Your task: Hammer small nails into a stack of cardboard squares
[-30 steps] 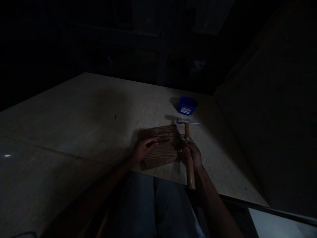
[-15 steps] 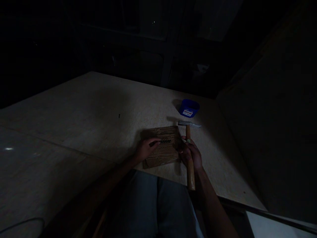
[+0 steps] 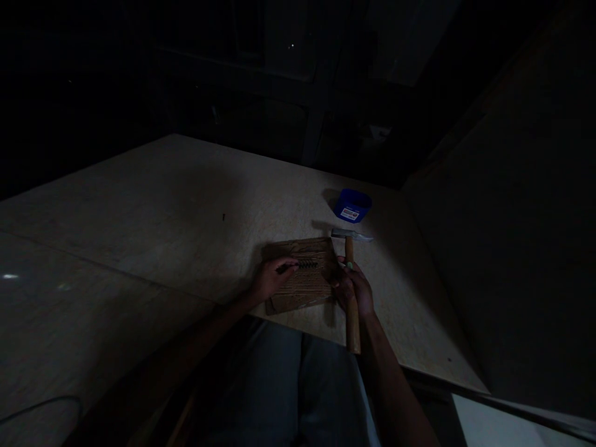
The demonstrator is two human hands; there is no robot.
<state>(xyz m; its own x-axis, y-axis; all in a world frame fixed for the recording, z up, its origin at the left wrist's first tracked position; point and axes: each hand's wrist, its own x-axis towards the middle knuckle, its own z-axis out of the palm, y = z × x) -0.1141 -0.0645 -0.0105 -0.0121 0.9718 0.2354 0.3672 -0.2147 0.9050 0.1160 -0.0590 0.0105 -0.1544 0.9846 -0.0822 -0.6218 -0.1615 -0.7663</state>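
My left hand is closed, thumb and forefinger pinched at the left end of a small dark zigzag piece; the dim light hides its exact kind. That piece lies along the upper middle of a brown ridged block, near the table's front edge. My right hand wraps round the wooden handle of a hammer, just right of the block. The hammer's metal head points away from me, and its handle end reaches past the table edge.
A blue plastic tub with a white label stands beyond the hammer head. One small dark nail-like piece is on the pale table to the left. A dark panel rises at the right. A cable lies at lower left.
The view has shifted slightly, so the tub, block and hammer appear a little further left. Both hands keep the same hold.
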